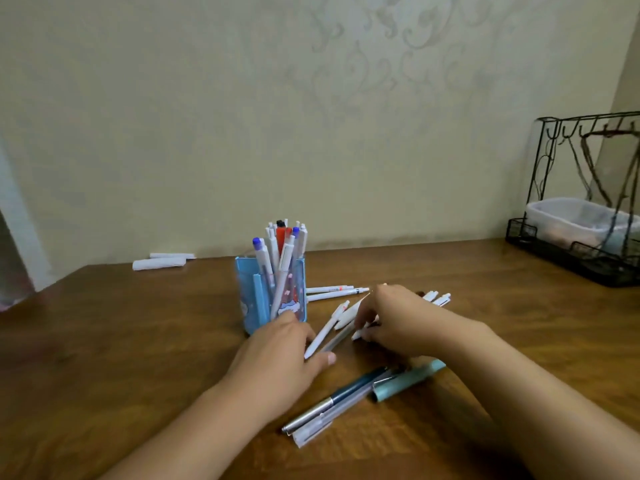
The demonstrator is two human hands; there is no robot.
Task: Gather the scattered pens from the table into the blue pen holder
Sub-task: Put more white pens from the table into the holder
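Note:
The blue pen holder (258, 299) stands upright on the wooden table (138, 341), with several white, blue-capped and red pens sticking out of it. My left hand (280, 358) rests just in front of the holder, its fingers closing on a white pen (327, 329) that slants up to the right. My right hand (394, 320) is curled over a small heap of white pens (438, 298) to the right of the holder; what its fingers hold is hidden. Two white pens (334, 292) lie behind, beside the holder. A teal pen (408, 379), a dark blue pen (349, 393) and a clear pen (311, 433) lie near me.
A black wire rack (554, 244) holding a clear plastic box (571, 216) stands at the far right. Two rolled white papers (159, 262) lie at the table's back edge on the left. A pale patterned wall rises behind the table.

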